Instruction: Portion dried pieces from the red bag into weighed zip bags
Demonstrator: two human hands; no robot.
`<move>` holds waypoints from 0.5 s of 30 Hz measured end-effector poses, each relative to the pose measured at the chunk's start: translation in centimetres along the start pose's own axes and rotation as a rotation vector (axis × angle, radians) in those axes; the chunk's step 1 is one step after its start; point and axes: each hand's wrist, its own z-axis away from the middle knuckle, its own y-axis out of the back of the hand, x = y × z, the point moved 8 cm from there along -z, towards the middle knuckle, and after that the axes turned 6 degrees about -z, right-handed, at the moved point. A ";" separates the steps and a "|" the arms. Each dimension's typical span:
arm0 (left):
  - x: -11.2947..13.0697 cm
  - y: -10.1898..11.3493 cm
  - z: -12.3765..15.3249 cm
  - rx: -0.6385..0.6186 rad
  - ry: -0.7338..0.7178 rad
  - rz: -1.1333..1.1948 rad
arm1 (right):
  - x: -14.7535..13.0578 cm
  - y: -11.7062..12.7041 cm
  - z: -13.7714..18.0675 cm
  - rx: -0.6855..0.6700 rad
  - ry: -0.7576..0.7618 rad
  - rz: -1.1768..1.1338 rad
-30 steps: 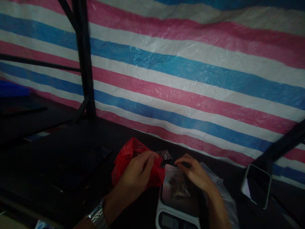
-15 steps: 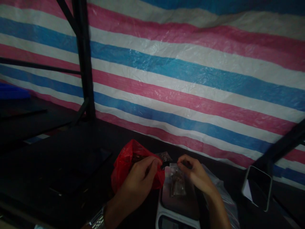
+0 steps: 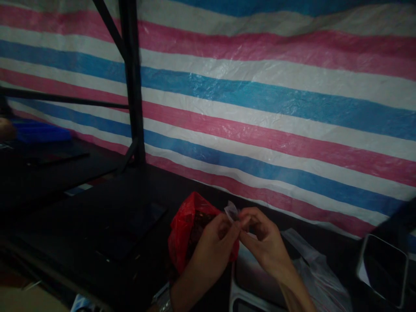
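Over the far end of the scale (image 3: 238, 281), the left hand (image 3: 212, 247) and the right hand (image 3: 264, 242) meet at the fingertips, with the small bag (image 3: 231, 211) pinched between them. Thumb and fingers of the left hand are closed on it, and those of the right hand close on it from the other side. Its clear top sticks up above the fingertips; the rest is hidden by the fingers, so its contents cannot be told.

Left of the scale stands the red bag (image 3: 180, 236), mouth open, with brown bits (image 3: 199, 227) showing inside; the left hand and wrist pass in front of it. A watch (image 3: 163, 299) circles that wrist. Right of the scale lies crumpled clear plastic (image 3: 320, 271), and farther right the phone (image 3: 383, 271), tilted up. Behind the scale hangs a striped sheet (image 3: 260, 108). Well left of the scale sit a blue tray (image 3: 45, 131) and, at the edge of view, another person's hand (image 3: 6, 129), blurred.
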 end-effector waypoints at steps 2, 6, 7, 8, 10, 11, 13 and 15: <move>0.2 0.2 0.1 -0.009 -0.014 -0.006 | 0.3 -0.1 0.0 0.016 -0.023 -0.009; 0.7 0.9 0.4 -0.029 -0.053 -0.063 | 0.9 -0.5 -0.2 0.022 -0.087 -0.081; 0.8 1.2 0.5 -0.030 -0.064 -0.081 | 1.0 -0.7 -0.2 0.017 -0.107 -0.118; 1.0 1.4 0.5 -0.030 -0.074 -0.100 | 1.2 -0.9 -0.1 0.013 -0.129 -0.163; 1.3 1.9 0.7 -0.028 -0.090 -0.147 | 1.4 -1.2 0.0 0.017 -0.170 -0.258; 1.4 2.1 0.8 -0.025 -0.096 -0.177 | 1.5 -1.3 0.1 0.028 -0.182 -0.299; 1.7 2.3 1.0 -0.025 -0.106 -0.240 | 1.8 -1.1 0.1 0.072 -0.195 -0.361; 1.8 2.3 1.1 -0.028 -0.112 -0.292 | 1.8 -0.5 0.1 0.132 -0.185 -0.380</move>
